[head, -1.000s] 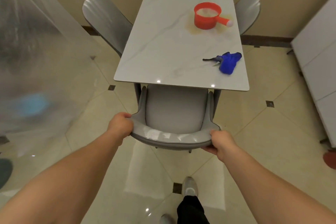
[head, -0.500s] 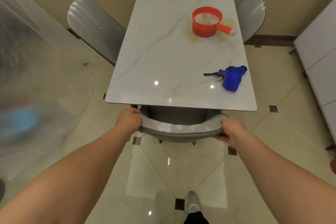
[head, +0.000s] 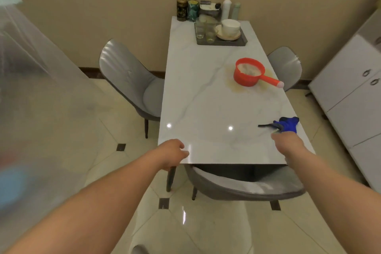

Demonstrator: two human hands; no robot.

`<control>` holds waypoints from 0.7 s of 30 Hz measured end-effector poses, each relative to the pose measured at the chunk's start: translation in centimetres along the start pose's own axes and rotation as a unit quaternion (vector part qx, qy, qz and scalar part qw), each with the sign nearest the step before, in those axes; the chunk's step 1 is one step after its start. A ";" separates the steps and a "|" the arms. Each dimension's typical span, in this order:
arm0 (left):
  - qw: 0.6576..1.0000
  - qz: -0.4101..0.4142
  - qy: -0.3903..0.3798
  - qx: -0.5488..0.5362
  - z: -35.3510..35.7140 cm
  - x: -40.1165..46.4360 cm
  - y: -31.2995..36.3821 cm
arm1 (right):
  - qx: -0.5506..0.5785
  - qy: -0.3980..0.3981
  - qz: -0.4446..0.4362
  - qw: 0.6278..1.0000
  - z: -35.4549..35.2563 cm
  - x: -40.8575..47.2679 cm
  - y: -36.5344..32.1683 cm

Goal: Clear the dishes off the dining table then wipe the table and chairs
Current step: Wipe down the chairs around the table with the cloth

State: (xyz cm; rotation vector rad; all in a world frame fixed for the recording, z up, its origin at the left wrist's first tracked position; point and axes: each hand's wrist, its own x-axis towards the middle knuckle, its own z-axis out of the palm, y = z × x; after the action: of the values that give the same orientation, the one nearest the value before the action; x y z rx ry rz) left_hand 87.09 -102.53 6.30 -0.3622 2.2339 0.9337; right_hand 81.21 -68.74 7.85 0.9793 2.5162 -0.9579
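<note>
Both bare arms reach up from the bottom of the frame toward the white marble-patterned bench [head: 206,99]. The left hand [head: 173,153] sits at the bench's near left corner, fingers loosely curled and empty, thumb over the edge. The right hand [head: 287,143] is over the near right part of the top, right beside the crumpled blue cloth [head: 287,125]; it is blurred and I cannot tell whether its fingers have closed on anything. A grey padded chair [head: 245,185] is tucked under the near end, its curved back showing below the edge. Two more grey chairs stand at the left [head: 127,78] and right [head: 285,64] sides. In the middle right of the bench stands an orange plastic ladle with a long handle [head: 248,72], ringed by a yellowish stain. At the far end a dark tray [head: 221,42] carries clear glasses [head: 204,30] and a white bowl on a saucer [head: 229,28], with tins and bottles [head: 187,9] behind it by the wall.
</note>
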 end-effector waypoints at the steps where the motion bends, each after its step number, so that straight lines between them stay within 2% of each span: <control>1: 1.000 0.009 -0.007 -0.004 -2.7 -0.6 -1.2 | 0.021 -0.005 -0.004 1.000 1.6 -1.8 -2.4; 4: 0.999 0.027 -0.003 0.025 -10.4 -1.9 -4.9 | 0.078 -0.064 -0.032 0.994 7.0 -7.9 -9.8; 8: 0.997 0.036 0.062 0.036 -20.5 -2.0 -9.0 | 0.107 -0.161 -0.096 0.976 14.9 -15.1 -19.0; 12: 0.992 0.041 0.121 0.004 -28.2 -1.5 -11.4 | 0.115 -0.222 -0.123 0.960 21.1 -18.9 -27.0; 17: 0.990 0.021 0.136 0.007 -35.6 1.6 -13.7 | 0.145 -0.275 -0.101 0.945 27.6 -18.9 -35.0; 21: 0.987 -0.016 0.158 0.026 -43.2 5.6 -14.8 | 0.192 -0.309 -0.040 0.931 33.7 -15.2 -42.1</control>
State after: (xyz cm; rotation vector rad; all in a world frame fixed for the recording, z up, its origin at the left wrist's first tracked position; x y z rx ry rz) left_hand 69.27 -143.62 16.81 -0.5538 2.5244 0.8470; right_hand 64.26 -122.09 10.17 0.5388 1.8856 -1.5398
